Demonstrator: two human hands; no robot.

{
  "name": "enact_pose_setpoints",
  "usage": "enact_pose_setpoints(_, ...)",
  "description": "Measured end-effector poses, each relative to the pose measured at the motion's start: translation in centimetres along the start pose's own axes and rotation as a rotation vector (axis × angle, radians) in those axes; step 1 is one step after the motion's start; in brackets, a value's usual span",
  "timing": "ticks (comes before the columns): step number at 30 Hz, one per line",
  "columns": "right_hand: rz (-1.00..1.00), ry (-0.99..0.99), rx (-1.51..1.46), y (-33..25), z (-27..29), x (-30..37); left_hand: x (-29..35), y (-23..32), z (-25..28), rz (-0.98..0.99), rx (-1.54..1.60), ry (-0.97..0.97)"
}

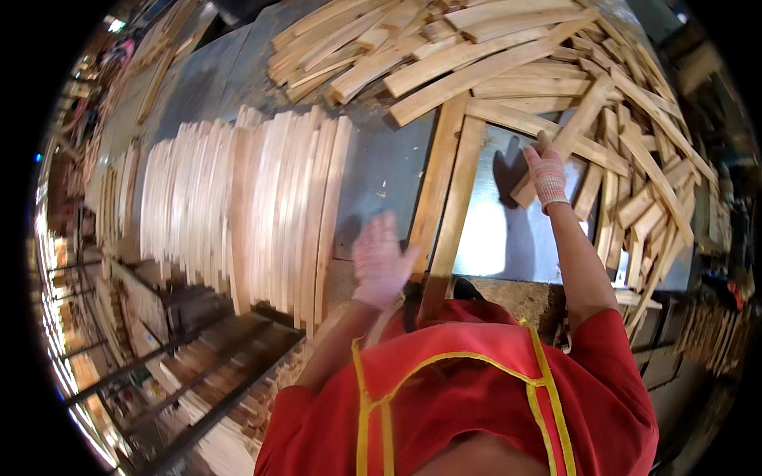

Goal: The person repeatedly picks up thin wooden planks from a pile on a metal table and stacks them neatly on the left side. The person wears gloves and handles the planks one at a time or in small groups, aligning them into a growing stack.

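My right hand [546, 176], in a pale knit glove, grips a wooden slat [586, 116] that lies slantwise over the loose pile on the right. Its thumb and fingers close round the slat near the lower end. My left hand [379, 260], gloved too and blurred, is open with its fingers apart and holds nothing. It hovers over the near edge of the grey metal table [384, 170]. To its left stands a tight row of pale upright-edged slats [278, 206]. Between my hands, two long wooden strips [446, 190] lie side by side, running away from me.
Curved wooden pieces [468, 59] are heaped across the far side. More loose slats [635, 174] lie criss-crossed on the right. At the lower left, a dark metal rack [214, 412] holds stacked wood below table height. Sawdust [524, 301] covers the floor near me.
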State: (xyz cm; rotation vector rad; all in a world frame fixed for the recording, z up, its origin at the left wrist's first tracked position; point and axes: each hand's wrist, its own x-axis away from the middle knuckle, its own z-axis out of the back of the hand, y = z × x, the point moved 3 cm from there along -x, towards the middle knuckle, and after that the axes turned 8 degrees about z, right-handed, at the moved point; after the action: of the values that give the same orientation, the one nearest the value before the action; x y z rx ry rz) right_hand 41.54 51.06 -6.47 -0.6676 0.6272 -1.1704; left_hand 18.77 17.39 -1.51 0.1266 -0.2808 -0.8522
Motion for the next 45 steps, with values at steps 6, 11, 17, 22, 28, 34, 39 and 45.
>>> enact_pose_setpoints(6, -0.006, -0.376, -0.007, -6.1, -8.3, 5.5, -2.2, 6.0, -5.1, 0.150, 0.129, -0.125)
enact_pose_setpoints(11, -0.509, -0.408, -0.993, -7.2, -8.8, 9.1, -2.6, 2.9, -4.7, 0.279, 0.749, -0.409)
enact_pose_setpoints(17, -0.594, -0.767, -0.779, -8.7, -10.1, 14.1, 2.5, -0.7, -5.3, 0.225, 1.027, -0.606)
enact_pose_setpoints(22, -0.363, -0.651, -0.376, -11.6, -15.1, 15.1, 5.5, -5.8, -4.3, 0.357, 0.879, -0.350)
enact_pose_setpoints(28, -0.345, -0.670, -0.366, -18.8, -20.6, 15.9, 5.8, -10.6, 1.2, 0.441, 0.445, -0.277)
enact_pose_setpoints(34, 0.096, -0.490, 0.083, -20.7, -23.2, 17.2, 7.2, -12.9, 2.7, 0.197, 0.141, 0.099)
enact_pose_setpoints(39, 0.008, -0.552, -0.062, -21.6, -20.8, 15.0, 14.3, -24.7, 0.3, 0.757, 0.566, 0.432)
enact_pose_setpoints(45, 0.009, -0.555, 0.193, -21.2, -22.4, 14.6, 14.4, -21.5, 0.5, 0.680, 0.279, -0.262)
